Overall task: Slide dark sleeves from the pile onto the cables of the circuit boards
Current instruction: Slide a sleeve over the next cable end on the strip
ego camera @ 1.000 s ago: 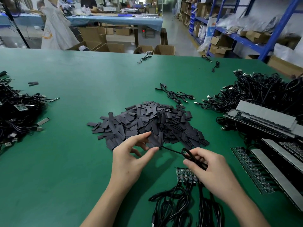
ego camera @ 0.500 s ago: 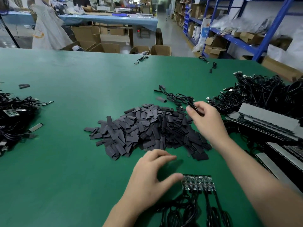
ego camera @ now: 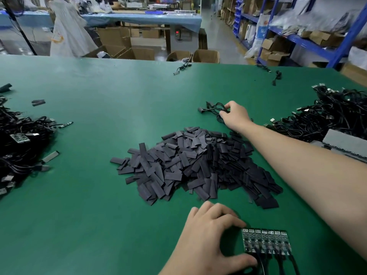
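As your head view shows, right hand (ego camera: pixel 236 114): pinches a loose cable (ego camera: pixel 215 110) beyond the sleeve pile (ego camera: pixel 198 165); its end looks sleeved
left hand (ego camera: pixel 208 237): curled against the circuit boards (ego camera: pixel 266 243), nearest you
remaining: board cables (ego camera: pixel 278 262) look bare; most of your sleeves probably unused

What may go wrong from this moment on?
1. The right hand reaches across the sleeve pile; drawing the forearm back low may scatter sleeves.
2. The looped cable it pinches may snag when lifted.
3. The left hand holds the circuit boards by one end only; they may twist.
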### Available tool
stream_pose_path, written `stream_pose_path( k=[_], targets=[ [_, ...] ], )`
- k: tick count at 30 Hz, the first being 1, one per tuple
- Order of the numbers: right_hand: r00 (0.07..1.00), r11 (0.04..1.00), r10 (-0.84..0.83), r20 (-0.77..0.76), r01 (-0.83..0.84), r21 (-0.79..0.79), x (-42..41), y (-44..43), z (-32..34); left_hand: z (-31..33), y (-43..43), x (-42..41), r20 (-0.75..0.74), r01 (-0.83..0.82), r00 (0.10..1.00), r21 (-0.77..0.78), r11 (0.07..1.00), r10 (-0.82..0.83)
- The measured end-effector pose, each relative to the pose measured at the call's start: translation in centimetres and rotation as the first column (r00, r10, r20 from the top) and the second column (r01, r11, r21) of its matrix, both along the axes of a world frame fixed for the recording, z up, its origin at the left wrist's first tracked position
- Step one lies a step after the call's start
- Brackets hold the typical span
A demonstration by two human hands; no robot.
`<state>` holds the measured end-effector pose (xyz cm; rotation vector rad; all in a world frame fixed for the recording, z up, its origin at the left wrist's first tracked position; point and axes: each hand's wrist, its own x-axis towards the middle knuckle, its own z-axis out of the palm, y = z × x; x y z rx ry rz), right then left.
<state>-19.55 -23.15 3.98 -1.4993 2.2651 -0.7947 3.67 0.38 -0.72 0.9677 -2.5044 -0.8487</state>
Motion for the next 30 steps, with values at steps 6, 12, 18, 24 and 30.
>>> stream_pose_path(
  k=[6, 12, 18, 24, 30],
  targets=[
    [0.998, 0.998, -0.051, -0.025, 0.049, -0.047, -0.4, 1.9, 0.0, 0.8, 0.7, -0.3, -0.202, 0.003, 0.978, 0.268, 0.963, 0.053],
    [0.957, 0.956, 0.273, 0.100, -0.258, -0.142, 1.4, 12.5, 2.4, 1.4, 1.2, -0.2, -0.381, 0.033, 0.905, 0.507, 0.861, 0.190],
    [0.777, 0.882, 0.433, 0.457, -0.471, -0.035, 1.8, 26.7, 0.6, 1.2, 1.0, 0.0, -0.449, 0.030, 0.852, 0.556, 0.830, 0.269],
    [0.747, 0.924, 0.343, 0.569, -0.377, -0.062, 2.0, 30.4, -1.9, 1.8, 1.1, 0.2, -0.489, 0.018, 0.798, 0.603, 0.797, 0.352],
    [0.896, 0.940, 0.340, 0.285, -0.327, -0.093, 2.3, 30.8, -2.1, 1.7, 1.4, 0.2, -0.444, -0.016, 0.807, 0.643, 0.766, 0.389]
  ],
)
